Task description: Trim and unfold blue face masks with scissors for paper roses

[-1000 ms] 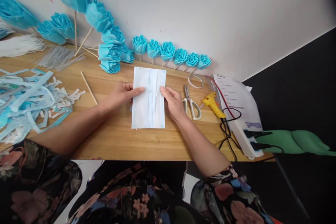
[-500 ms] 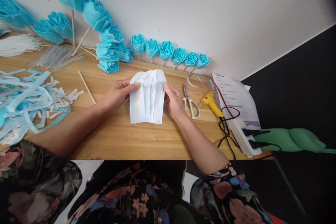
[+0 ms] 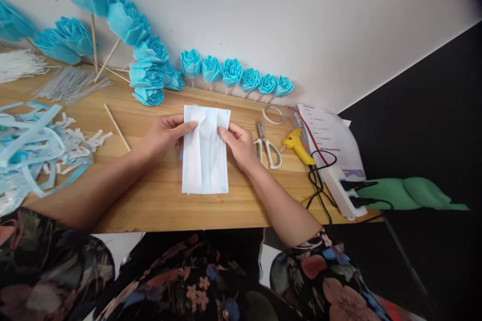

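Note:
Between my hands I hold a pale blue pleated face mask [image 3: 205,160], its long side upright and its folds running from top to bottom. No ear loops show on it. My left hand [image 3: 169,135] pinches the left edge, thumb in front and fingers behind. On the opposite edge, my right hand [image 3: 239,144] grips it the same way, its thumb pressing on the front. A pair of scissors [image 3: 269,148] with white handles lies just right of my right hand. Left of my left hand rests a thin wooden stick [image 3: 117,127].
Blue handmade flowers [image 3: 231,72] line the wall, several on sticks. Cut strips [image 3: 33,145] heap at left, with grey wires [image 3: 70,84] behind. At right are a tape roll [image 3: 273,114], a yellow glue gun [image 3: 298,145], a printed sheet [image 3: 331,133] and a power strip [image 3: 341,193].
The mask's rounded, bent-back top has been unfolded flat, so it now looks longer and rectangular. My right thumb sits farther in on its front. The whole view has shifted slightly.

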